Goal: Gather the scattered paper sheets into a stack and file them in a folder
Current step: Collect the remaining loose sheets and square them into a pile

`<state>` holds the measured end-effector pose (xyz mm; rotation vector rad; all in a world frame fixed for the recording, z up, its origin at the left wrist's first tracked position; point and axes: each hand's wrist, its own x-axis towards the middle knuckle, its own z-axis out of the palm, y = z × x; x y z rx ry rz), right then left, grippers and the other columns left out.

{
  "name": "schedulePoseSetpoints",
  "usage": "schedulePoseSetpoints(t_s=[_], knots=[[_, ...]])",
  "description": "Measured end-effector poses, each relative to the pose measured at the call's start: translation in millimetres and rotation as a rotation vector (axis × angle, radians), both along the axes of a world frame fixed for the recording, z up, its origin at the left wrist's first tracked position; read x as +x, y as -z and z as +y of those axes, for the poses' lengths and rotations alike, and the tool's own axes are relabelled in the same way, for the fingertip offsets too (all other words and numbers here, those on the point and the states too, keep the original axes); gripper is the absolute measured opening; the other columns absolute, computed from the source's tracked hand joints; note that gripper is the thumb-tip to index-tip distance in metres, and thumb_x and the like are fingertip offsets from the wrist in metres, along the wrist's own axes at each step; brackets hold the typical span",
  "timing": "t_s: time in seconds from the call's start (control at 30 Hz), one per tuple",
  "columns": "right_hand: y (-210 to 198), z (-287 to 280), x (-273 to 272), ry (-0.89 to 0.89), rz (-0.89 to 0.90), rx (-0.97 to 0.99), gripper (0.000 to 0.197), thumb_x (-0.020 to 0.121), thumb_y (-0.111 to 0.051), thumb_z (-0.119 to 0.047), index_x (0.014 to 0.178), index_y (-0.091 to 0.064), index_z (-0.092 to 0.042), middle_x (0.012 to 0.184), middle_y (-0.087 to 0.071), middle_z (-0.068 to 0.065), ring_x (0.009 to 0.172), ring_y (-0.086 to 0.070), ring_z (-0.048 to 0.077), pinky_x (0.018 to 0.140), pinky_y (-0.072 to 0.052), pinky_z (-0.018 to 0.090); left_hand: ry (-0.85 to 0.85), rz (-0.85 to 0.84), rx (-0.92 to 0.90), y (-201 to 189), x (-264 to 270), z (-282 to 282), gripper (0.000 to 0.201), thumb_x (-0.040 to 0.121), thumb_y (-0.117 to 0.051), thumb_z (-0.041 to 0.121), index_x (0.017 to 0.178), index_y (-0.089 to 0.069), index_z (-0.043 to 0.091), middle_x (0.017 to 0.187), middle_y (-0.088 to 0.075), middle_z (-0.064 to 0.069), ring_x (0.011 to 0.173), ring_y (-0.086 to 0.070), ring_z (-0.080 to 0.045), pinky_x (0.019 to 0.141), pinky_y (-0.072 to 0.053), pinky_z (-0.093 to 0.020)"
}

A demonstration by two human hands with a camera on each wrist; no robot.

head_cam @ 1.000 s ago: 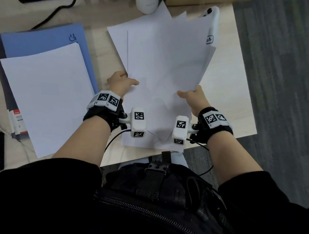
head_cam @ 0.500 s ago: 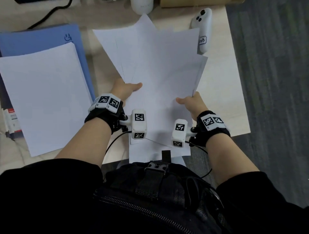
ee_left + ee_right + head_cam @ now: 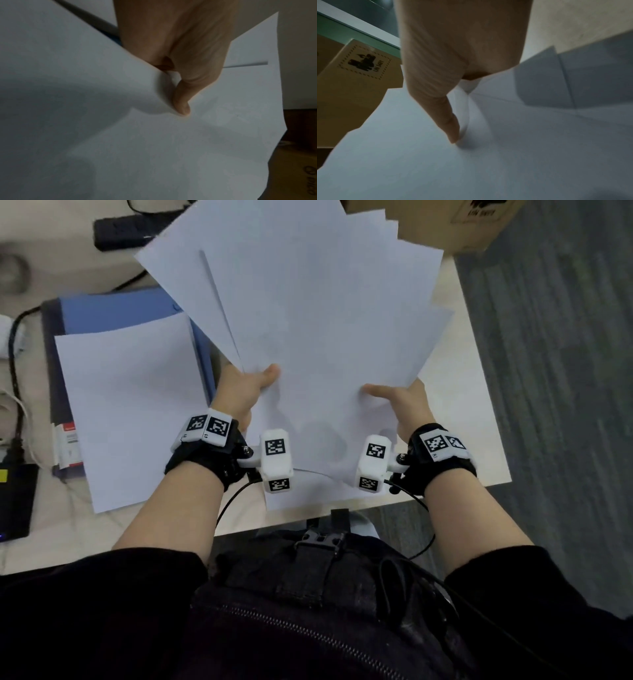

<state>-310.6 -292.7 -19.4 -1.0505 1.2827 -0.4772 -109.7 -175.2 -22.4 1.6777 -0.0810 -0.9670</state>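
A fanned bundle of white paper sheets (image 3: 308,313) is held up off the table, its edges uneven. My left hand (image 3: 248,386) pinches the bundle's left edge, thumb on top and fingers hidden beneath; the left wrist view shows the thumb (image 3: 181,100) pressing the paper (image 3: 154,148). My right hand (image 3: 399,400) pinches the right edge the same way, with its thumb (image 3: 447,119) lying on the sheets (image 3: 505,162). A blue folder (image 3: 123,309) lies at the left of the table, and a single white sheet (image 3: 133,412) rests on it.
A cardboard box (image 3: 455,220) stands at the back right, behind the raised sheets. A black power strip (image 3: 133,229) and cables lie at the back left, a black device (image 3: 15,501) at the far left. The table edge (image 3: 479,484) meets grey carpet on the right.
Both hands have lifted the bundle off the table and tilted it up toward the camera; it now hides the white controller and the table's middle. The hands keep their hold.
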Motion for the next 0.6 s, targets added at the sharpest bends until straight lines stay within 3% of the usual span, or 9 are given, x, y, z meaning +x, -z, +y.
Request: schedulePoseSetpoints(t_s=[0.1, 0.2, 0.27, 0.33, 0.43, 0.53, 0.6], knots=[[-20, 2, 9, 0.014, -0.067, -0.065, 0.070, 0.054, -0.079, -0.003, 0.120, -0.057, -0.003, 0.112, -0.069, 0.011, 0.100, -0.067, 0.024, 0.085, -0.055, 0.036, -0.001, -0.032, -0.098, -30, 3, 4, 0.051, 0.072, -0.077, 0.008, 0.118, -0.055, 0.002, 0.119, -0.063, -0.018, 0.110, -0.062, -0.032, 0.100, -0.045, -0.052], [-45, 3, 19, 0.028, -0.098, -0.127, 0.058, 0.059, -0.079, 0.001, 0.114, -0.061, 0.006, 0.107, -0.069, 0.016, 0.096, -0.068, 0.029, 0.088, -0.055, 0.040, -0.016, -0.120, -0.154, -58, 7, 5, 0.035, 0.081, -0.070, 0.000, 0.113, -0.056, -0.005, 0.111, -0.064, -0.018, 0.102, -0.064, -0.030, 0.097, -0.048, -0.049], [-63, 2, 26, 0.054, -0.152, -0.197, 0.065, 0.054, -0.080, -0.003, 0.114, -0.059, 0.008, 0.106, -0.069, 0.018, 0.094, -0.069, 0.028, 0.085, -0.056, 0.037, 0.014, -0.172, -0.223, -78, 13, 8, 0.028, 0.081, -0.069, 0.000, 0.107, -0.061, -0.003, 0.097, -0.071, -0.010, 0.093, -0.067, -0.026, 0.096, -0.049, -0.049], [-80, 0, 30, 0.047, -0.198, -0.263, 0.055, 0.056, -0.079, 0.001, 0.108, -0.062, 0.006, 0.099, -0.070, 0.015, 0.088, -0.070, 0.026, 0.080, -0.057, 0.032, 0.046, -0.217, -0.306, -96, 21, 12, 0.021, 0.078, -0.071, 0.001, 0.098, -0.064, 0.006, 0.085, -0.074, 0.003, 0.088, -0.068, -0.020, 0.097, -0.049, -0.047], [-105, 0, 32, 0.015, -0.269, -0.358, 0.031, 0.062, -0.076, 0.009, 0.086, -0.068, -0.008, 0.087, -0.069, 0.008, 0.082, -0.067, 0.023, 0.077, -0.056, 0.032, 0.084, -0.274, -0.401, -122, 29, 18, 0.025, 0.073, -0.072, 0.004, 0.095, -0.063, 0.013, 0.083, -0.074, 0.009, 0.088, -0.068, -0.014, 0.095, -0.051, -0.039], [-111, 2, 32, 0.018, -0.313, -0.426, 0.035, 0.066, -0.075, 0.014, 0.087, -0.065, -0.012, 0.089, -0.068, 0.009, 0.085, -0.066, 0.022, 0.081, -0.055, 0.033, 0.087, -0.352, -0.411, -134, 33, 23, 0.030, 0.075, -0.072, -0.003, 0.089, -0.061, 0.020, 0.074, -0.072, 0.018, 0.078, -0.067, -0.001, 0.083, -0.053, -0.024], [-102, 4, 31, 0.018, -0.280, -0.404, 0.035, 0.067, -0.073, 0.016, 0.090, -0.065, -0.010, 0.089, -0.068, 0.008, 0.082, -0.066, 0.020, 0.080, -0.055, 0.029, 0.102, -0.362, -0.375, -128, 33, 25, 0.024, 0.077, -0.071, -0.004, 0.088, -0.063, 0.015, 0.072, -0.071, 0.017, 0.073, -0.067, 0.002, 0.075, -0.052, -0.018]])
